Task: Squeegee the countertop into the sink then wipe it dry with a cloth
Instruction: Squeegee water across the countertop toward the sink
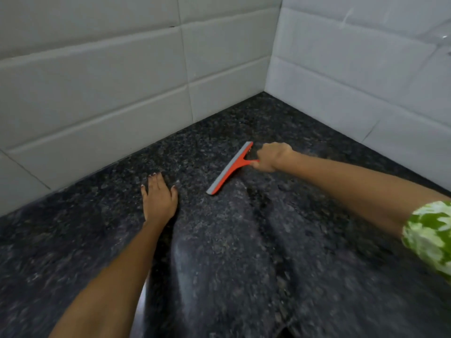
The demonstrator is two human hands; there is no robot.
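Near the tiled corner, the right hand (273,156) grips the orange-handled grey-bladed squeegee (229,168), blade down on the speckled black granite countertop (244,240); the open left hand (158,198) lies flat, likely bracing.

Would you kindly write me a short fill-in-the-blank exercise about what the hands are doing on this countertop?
1. The right hand grips the handle of an orange ____.
2. The left hand rests ____ on the countertop, holding nothing.
3. The squeegee blade touches the dark speckled ____.
4. Behind the countertop, the walls are covered in pale ____.

Missing words: squeegee; flat; countertop; tiles
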